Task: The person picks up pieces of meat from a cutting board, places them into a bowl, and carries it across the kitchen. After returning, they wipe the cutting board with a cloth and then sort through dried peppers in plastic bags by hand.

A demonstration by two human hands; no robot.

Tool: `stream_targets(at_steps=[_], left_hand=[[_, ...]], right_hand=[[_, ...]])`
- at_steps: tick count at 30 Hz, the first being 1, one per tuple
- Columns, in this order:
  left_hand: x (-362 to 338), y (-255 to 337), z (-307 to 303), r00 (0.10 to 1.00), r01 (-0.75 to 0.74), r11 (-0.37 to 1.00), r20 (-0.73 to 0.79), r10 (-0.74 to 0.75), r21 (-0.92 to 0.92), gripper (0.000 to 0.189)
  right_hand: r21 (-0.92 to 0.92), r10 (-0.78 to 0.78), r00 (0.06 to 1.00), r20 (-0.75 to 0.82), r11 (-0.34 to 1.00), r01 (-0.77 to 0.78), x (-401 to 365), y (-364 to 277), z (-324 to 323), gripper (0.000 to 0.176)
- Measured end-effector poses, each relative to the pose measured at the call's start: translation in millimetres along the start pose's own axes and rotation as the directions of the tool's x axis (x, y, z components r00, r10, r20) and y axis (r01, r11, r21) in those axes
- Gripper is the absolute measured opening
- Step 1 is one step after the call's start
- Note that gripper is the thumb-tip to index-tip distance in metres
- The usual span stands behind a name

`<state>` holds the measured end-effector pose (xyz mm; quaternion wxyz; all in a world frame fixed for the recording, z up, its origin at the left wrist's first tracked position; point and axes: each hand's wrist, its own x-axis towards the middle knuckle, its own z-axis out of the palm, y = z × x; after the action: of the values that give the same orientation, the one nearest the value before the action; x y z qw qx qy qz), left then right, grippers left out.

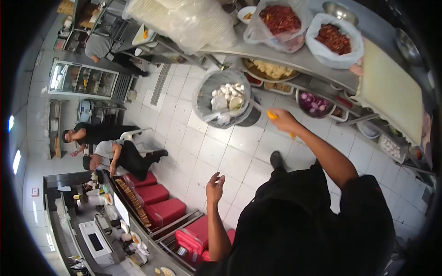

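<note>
My right hand (283, 122) is closed around the yellow handle of a knife (272, 114). Its blade points toward the round bin (198, 103), which is lined with a clear plastic bag. Inside the bin lie several white, rounded pieces (225, 92) and a pale green piece; what they are is hard to tell. My left hand (215, 187) hangs over the tiled floor, below the bin in the view, with its fingers apart and nothing visible in them.
A steel counter (239, 43) bears bags of dark red food (278, 20) and a pale board (391, 87). Bowls of purple onion (315, 103) sit on the shelf below. Red boxes (168, 211) stand under the left counter. Two people (108, 149) are beside it; another person (99, 48) stands farther back.
</note>
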<state>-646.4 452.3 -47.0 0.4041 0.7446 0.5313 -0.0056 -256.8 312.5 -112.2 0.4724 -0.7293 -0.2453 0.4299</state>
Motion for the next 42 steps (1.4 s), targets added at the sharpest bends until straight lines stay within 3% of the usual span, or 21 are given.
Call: stream_targets(at_steps=[1, 2, 5, 8, 11, 13, 15, 17, 19, 22, 24, 25, 26, 29, 32, 35, 36, 38, 39, 42], left_hand=[[-10.5, -6.6, -6.5, 0.999, 0.016, 0.999, -0.036, -0.017, -0.034, 0.052], [-18.4, -19.5, -10.0, 0.998, 0.038, 0.999, -0.052, -0.039, -0.03, 0.051], [-39.6, -43.6, -15.0, 0.992, 0.099, 0.995, -0.085, -0.098, 0.001, 0.049], [-52.8, -44.4, -6.2, 0.985, 0.149, 0.989, -0.086, -0.148, -0.001, 0.047], [-43.5, -50.6, 8.2, 0.99, 0.139, 0.99, 0.003, -0.139, 0.028, 0.052], [-31.0, -34.6, 24.7, 0.995, 0.091, 0.994, 0.042, -0.094, 0.058, 0.051], [-11.6, -10.3, 49.7, 0.994, 0.011, 0.999, 0.105, -0.015, 0.034, 0.051], [8.7, 29.3, 77.0, 0.984, -0.086, 0.994, 0.163, 0.075, 0.063, 0.05], [28.5, 76.6, 111.8, 0.957, -0.184, 0.977, 0.248, 0.153, 0.105, 0.049], [42.0, 148.6, 169.8, 0.864, -0.435, 0.885, 0.352, 0.36, 0.163, 0.047], [54.0, 190.9, 214.7, 0.78, -0.568, 0.812, 0.402, 0.48, 0.131, 0.047], [57.0, 211.0, 234.7, 0.707, -0.664, 0.739, 0.421, 0.569, 0.117, 0.048], [58.2, 228.3, 252.7, 0.69, -0.665, 0.741, 0.456, 0.563, 0.091, 0.049], [34.8, 295.9, 299.0, 0.64, -0.658, 0.753, 0.534, 0.553, 0.01, 0.05], [29.6, 324.2, 328.7, 0.609, -0.651, 0.757, 0.556, 0.566, -0.058, 0.05], [38.4, 309.6, 332.7, 0.692, -0.574, 0.818, 0.548, 0.469, 0.025, 0.052], [45.5, 295.1, 328.6, 0.729, -0.543, 0.836, 0.535, 0.427, 0.072, 0.053], [66.0, 243.2, 312.3, 0.797, -0.468, 0.868, 0.503, 0.335, 0.165, 0.056], [83.6, 198.4, 303.4, 0.821, -0.384, 0.921, 0.483, 0.305, 0.071, 0.057], [88.8, 103.7, 258.6, 0.888, -0.179, 0.974, 0.449, 0.1, 0.138, 0.056]], right_hand=[[-0.252, -0.19, 0.977, -0.094, 0.954, 0.161, 47.0, 16.8, 28.4, 0.051], [-0.501, -0.398, 0.908, -0.13, 0.817, 0.286, 83.6, 28.1, 50.4, 0.048], [-0.57, -0.176, 0.97, -0.166, 0.82, 0.051, 131.7, 27.3, 83.3, 0.049], [-0.515, 0.052, 0.967, -0.248, 0.839, -0.178, 152.0, 87.8, 96.2, 0.048], [-0.694, -0.145, 0.977, -0.157, 0.72, -0.004, 60.6, 103.5, 58.1, 0.049], [-0.718, -0.169, 0.964, -0.205, 0.696, -0.03, 7.8, 132.8, 30.2, 0.044], [-0.668, 0.096, 0.984, -0.151, 0.724, -0.173, -58.7, 153.1, -13.3, 0.048], [-0.482, 0.218, 0.949, -0.227, 0.822, -0.304, -149.6, 148.3, -58.7, 0.049], [-0.201, 0.11, 0.966, -0.233, 0.967, -0.159, -225.4, 171.9, -104.6, 0.051], [0.189, 0.298, 0.939, -0.173, 0.945, -0.265, -349.9, 100.6, -180.8, 0.05], [0.487, 0.409, 0.905, -0.12, 0.818, -0.305, -409.5, 78.1, -218.2, 0.048], [0.53, 0.31, 0.916, -0.253, 0.837, -0.137, -435.1, 67.9, -231.9, 0.044], [0.588, 0.24, 0.898, -0.368, 0.808, 0.025, -452.7, 79.7, -243.3, 0.047], [0.553, 0.336, 0.658, -0.674, 0.82, 0.147, -484.3, 55.6, -280.9, 0.049], [0.529, 0.39, 0.455, -0.8, 0.817, 0.229, -476.3, 71.5, -322.4, 0.048], [0.571, 0.463, 0.377, -0.802, 0.779, 0.258, -441.8, 113.4, -354.5, 0.049], [0.523, 0.431, 0.357, -0.829, 0.824, 0.219, -426.1, 123.8, -359.1, 0.049], [0.479, 0.365, 0.42, -0.831, 0.853, 0.207, -397.3, 127.2, -364.7, 0.05], [0.46, 0.336, 0.449, -0.828, 0.865, 0.199, -382.0, 126.8, -363.8, 0.051], [0.437, 0.33, 0.49, -0.807, 0.892, 0.119, -330.8, 100.9, -358.1, 0.054]])
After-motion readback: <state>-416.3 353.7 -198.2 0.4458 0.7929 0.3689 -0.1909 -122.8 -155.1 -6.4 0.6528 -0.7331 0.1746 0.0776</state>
